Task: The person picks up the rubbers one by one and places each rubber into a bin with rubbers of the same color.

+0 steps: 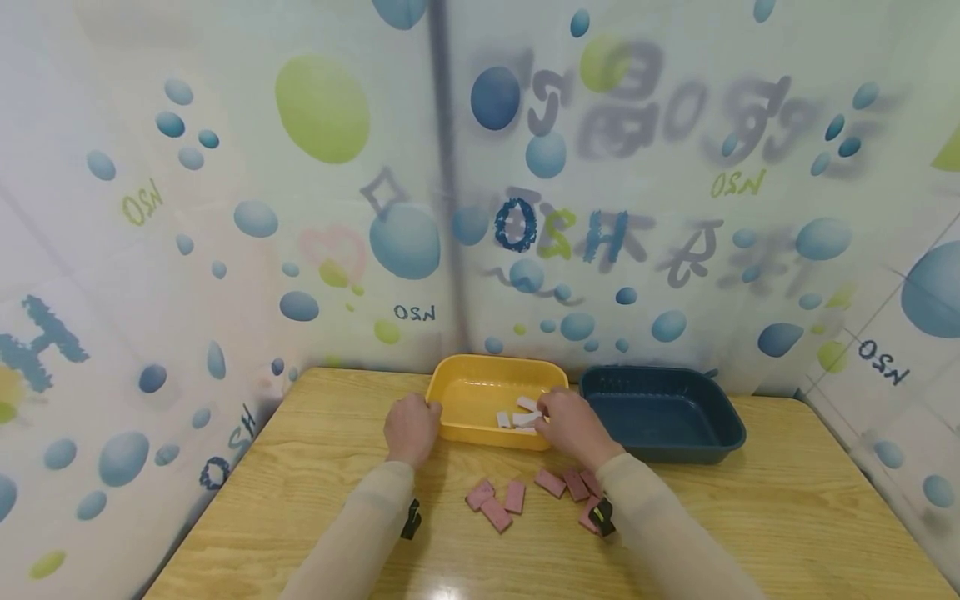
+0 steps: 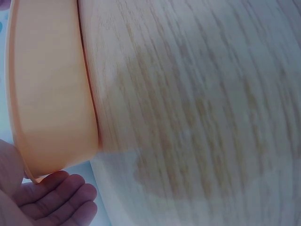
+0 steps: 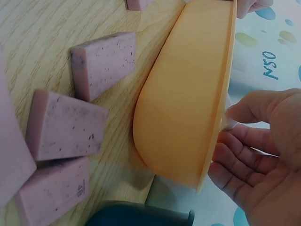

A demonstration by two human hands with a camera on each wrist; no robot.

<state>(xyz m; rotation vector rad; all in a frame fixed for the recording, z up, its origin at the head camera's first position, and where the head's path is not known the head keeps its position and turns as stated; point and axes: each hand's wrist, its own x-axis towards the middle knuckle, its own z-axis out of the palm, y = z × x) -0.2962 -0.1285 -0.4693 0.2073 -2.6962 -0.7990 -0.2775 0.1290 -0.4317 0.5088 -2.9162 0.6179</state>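
A yellow plastic tub point(image 1: 487, 434) stands near the back of the table with several small white erasers point(image 1: 503, 420) in its front right part. My left hand point(image 1: 412, 427) holds the tub's left rim, thumb over the edge and fingers outside under it. At the tub's right end, my right hand point(image 1: 572, 421) pinches a white eraser point(image 3: 230, 123) between thumb and forefinger, just over the rim; most of this eraser is hidden. Several speckled pink erasers point(image 1: 496, 514) lie on the table in front of the tub, one marked 4B point(image 3: 59, 190).
A dark blue tub point(image 1: 660, 454) stands right of the yellow one, close beside it. The wood-grain table point(image 1: 780, 500) ends at the back against a patterned curtain point(image 1: 360, 333). My right forearm passes over some pink erasers.
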